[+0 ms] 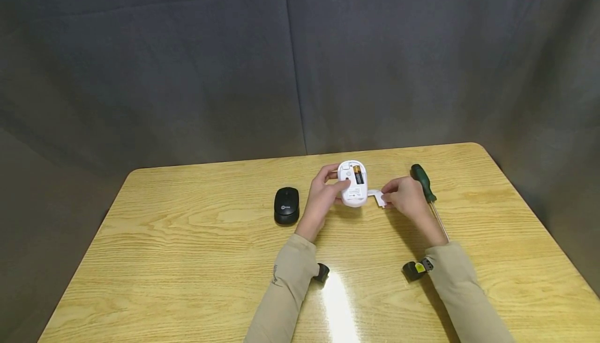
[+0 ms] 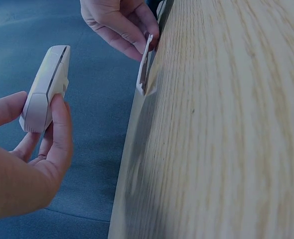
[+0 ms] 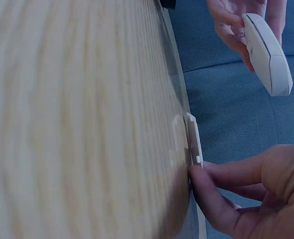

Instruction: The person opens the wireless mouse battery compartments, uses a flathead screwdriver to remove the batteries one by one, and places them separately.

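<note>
A white computer mouse [image 1: 354, 193] is gripped in my left hand [image 1: 322, 192], underside turned up toward the head camera. Its battery compartment is uncovered, and a black and orange battery [image 1: 358, 175] lies inside. My left thumb presses on the underside while the fingers go round behind it. To its right, my right hand [image 1: 405, 195] pinches a thin white battery cover [image 1: 378, 197] by one end, close to the tabletop. In the right wrist view the cover [image 3: 195, 139] stands on edge between thumb and finger. The mouse [image 2: 45, 89] is held off the table.
A black mouse [image 1: 286, 205] sits on the wooden table [image 1: 197, 259], left of my left hand. Beside my right hand lies a screwdriver with a green handle [image 1: 423, 182], its shaft partly behind my forearm. A dark curtain [image 1: 187, 72] hangs behind the table.
</note>
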The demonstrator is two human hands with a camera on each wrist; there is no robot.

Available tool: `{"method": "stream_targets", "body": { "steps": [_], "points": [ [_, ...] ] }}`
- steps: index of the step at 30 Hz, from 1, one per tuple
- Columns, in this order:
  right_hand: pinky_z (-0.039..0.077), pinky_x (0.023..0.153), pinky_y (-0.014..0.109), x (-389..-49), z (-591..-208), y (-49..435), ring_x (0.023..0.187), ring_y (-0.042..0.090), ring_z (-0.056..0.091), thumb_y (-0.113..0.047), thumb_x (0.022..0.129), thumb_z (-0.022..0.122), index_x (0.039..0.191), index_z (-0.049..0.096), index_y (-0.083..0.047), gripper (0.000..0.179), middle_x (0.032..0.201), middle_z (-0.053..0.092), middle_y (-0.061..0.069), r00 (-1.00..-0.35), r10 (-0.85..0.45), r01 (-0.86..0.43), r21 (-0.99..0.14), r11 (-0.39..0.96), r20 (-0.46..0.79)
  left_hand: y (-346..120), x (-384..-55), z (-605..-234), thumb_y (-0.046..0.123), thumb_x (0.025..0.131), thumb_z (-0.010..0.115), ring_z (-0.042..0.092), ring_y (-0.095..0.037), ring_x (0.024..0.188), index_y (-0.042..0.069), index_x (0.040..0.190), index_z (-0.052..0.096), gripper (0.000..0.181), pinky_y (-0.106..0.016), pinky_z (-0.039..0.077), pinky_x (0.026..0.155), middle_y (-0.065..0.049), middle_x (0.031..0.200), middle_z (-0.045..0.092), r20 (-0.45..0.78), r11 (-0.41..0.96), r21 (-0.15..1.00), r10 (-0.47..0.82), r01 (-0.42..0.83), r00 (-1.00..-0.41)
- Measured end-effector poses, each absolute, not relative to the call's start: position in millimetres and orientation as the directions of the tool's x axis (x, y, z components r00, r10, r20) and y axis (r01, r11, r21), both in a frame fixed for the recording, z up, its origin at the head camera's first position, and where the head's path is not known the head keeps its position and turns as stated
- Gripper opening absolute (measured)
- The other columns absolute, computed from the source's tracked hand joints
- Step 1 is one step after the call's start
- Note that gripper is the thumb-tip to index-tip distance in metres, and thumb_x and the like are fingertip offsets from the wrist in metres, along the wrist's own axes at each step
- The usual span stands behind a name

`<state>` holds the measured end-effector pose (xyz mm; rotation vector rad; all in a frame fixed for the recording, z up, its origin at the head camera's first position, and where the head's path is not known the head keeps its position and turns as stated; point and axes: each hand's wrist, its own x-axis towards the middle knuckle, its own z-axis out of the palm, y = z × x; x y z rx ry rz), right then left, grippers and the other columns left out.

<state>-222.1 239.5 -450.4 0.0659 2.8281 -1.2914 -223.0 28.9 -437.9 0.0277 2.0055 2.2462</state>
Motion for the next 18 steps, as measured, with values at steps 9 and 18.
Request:
{"method": "stream_targets", "body": {
  "steps": [9, 18],
  "points": [
    [0.058, 0.053, 0.027, -221.1, -449.1, 240.3, 0.059, 0.015, 0.068, 0.008, 0.091, 0.071, 0.096, 0.072, 0.013, 0.007, 0.079, 0.072, 0.019, -0.996, -0.017, 0.054, -0.747, 0.662, -0.087, 28.7, -222.2, -437.4, 0.005, 0.091, 0.071, 0.062, -0.018, 0.086, 0.007, 0.137, 0.063, 0.046, -0.034, 0.058, 0.067, -0.010, 0.115, 0.062, -0.065, -0.110, 0.991, 0.105, -0.076, -0.992],
    [0.058, 0.053, 0.028, -219.3, -442.9, 243.8, 0.058, 0.016, 0.068, 0.001, 0.096, 0.067, 0.096, 0.071, 0.011, 0.011, 0.071, 0.070, 0.012, -0.996, -0.034, 0.036, -0.738, 0.674, -0.079, 28.1, -221.4, -436.7, 0.005, 0.091, 0.071, 0.062, -0.017, 0.084, 0.006, 0.136, 0.063, 0.046, -0.034, 0.058, 0.065, -0.010, 0.114, 0.062, -0.058, -0.111, 0.991, 0.101, -0.069, -0.993]
  ]
}}
